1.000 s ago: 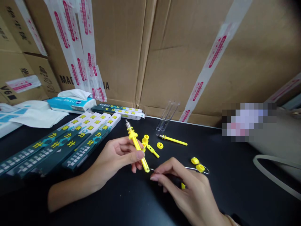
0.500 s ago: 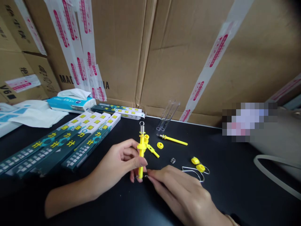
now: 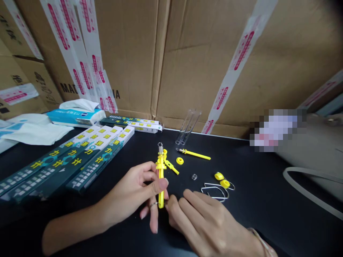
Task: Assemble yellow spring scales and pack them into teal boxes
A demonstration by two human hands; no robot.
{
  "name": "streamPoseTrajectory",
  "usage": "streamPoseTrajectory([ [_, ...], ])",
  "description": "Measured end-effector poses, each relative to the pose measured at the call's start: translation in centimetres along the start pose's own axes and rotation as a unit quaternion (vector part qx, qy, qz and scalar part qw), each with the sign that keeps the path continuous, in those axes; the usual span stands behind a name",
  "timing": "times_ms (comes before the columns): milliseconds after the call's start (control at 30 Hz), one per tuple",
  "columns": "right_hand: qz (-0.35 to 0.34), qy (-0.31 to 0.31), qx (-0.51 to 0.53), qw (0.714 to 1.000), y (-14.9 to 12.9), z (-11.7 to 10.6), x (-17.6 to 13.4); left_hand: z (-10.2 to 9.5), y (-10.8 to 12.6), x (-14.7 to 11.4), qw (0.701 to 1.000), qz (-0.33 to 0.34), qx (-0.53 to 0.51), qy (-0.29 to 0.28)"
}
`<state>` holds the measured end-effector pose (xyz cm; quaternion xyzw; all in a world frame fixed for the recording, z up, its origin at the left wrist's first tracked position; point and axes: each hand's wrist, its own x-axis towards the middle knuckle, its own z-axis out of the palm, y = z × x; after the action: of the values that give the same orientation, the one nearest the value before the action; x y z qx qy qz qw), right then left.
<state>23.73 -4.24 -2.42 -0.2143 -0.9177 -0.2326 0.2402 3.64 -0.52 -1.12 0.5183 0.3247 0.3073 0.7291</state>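
My left hand (image 3: 144,189) grips a yellow spring scale rod (image 3: 161,185) upright between thumb and fingers. A metal spring (image 3: 160,149) with a wire loop tops the rod, and a yellow collar sits below it. At the rod's lower end, a thin metal wire hook (image 3: 154,204) passes beside or through the tip. My right hand (image 3: 203,217) is closed close to that end, its fingertips pinching the wire; its hold is mostly hidden. Just behind the rod lie a flat yellow piece (image 3: 172,167) and a yellow ring (image 3: 179,161).
A second yellow rod with spring (image 3: 198,154), clear tubes (image 3: 184,130), a small coil (image 3: 194,176), bent wire hooks (image 3: 215,192) and yellow caps (image 3: 224,183) lie beyond my right hand. Printed long boxes (image 3: 104,157) and a tissue pack (image 3: 77,117) are at left; cardboard (image 3: 128,53) stands behind.
The rod's lower end and the wire have shifted slightly downward. My right hand has curled in more, and my left hand's lower fingers have extended below the rod. The view has moved a little.
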Motion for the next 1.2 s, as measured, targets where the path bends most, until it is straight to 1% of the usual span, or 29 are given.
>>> streamPoseTrajectory([
  [100,0.007,0.016,0.004,1.000,-0.2,-0.1,0.0,-0.2,0.0,0.1,0.999,-0.025,-0.036,-0.021],
  [233,0.006,0.018,0.008,1.000,-0.5,-0.3,0.1,-0.5,0.0,0.1,0.996,-0.037,-0.063,-0.051],
  [467,0.011,0.017,0.006,1.000,-0.4,-0.6,0.4,-0.4,0.4,-0.1,0.994,-0.051,-0.079,-0.054],
  [667,0.021,0.019,0.008,1.000,-0.5,-0.7,0.4,0.0,0.8,-0.5,0.995,-0.067,-0.069,-0.035],
  [733,0.016,0.027,0.014,0.999,-0.5,-0.7,0.4,-0.1,0.7,-0.6,0.994,-0.078,-0.067,-0.040],
  [833,0.003,0.037,0.046,0.998,-0.1,-0.6,0.4,-0.5,0.1,-0.5,0.992,-0.084,-0.069,-0.064],
  [933,0.011,0.016,0.107,0.994,0.6,-0.7,0.6,-0.9,-0.8,-0.4,0.992,-0.067,-0.068,-0.085],
  [1033,0.042,-0.004,0.177,0.983,1.2,-0.8,0.7,-1.0,-1.4,-0.2,0.992,-0.033,-0.081,-0.090],
  [1100,0.082,0.010,0.211,0.974,1.4,-0.8,0.6,-0.8,-1.6,-0.2,0.993,0.005,-0.091,-0.072],
  [1200,0.146,0.042,0.232,0.961,1.4,-0.5,0.3,-0.5,-1.4,-0.2,0.997,0.047,-0.055,-0.003],
])
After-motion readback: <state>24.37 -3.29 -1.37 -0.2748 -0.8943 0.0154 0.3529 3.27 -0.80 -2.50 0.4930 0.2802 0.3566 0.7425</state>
